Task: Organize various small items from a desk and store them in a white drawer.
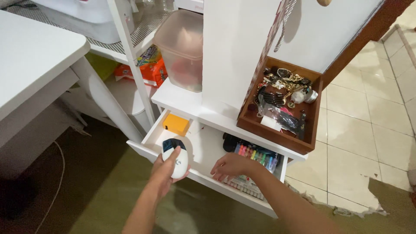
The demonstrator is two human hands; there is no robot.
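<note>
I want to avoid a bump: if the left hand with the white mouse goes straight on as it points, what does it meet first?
Probably the yellow box at the back of the open drawer; the left hand with the mouse points that way, though depth is unclear.

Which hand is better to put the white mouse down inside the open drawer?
Probably the left hand: it already holds the white mouse right over the open drawer. The right hand is busy resting on the marker set.

home room | tiled floor (368,125) | white drawer unit (208,143) | jewellery tray (281,104)
</note>
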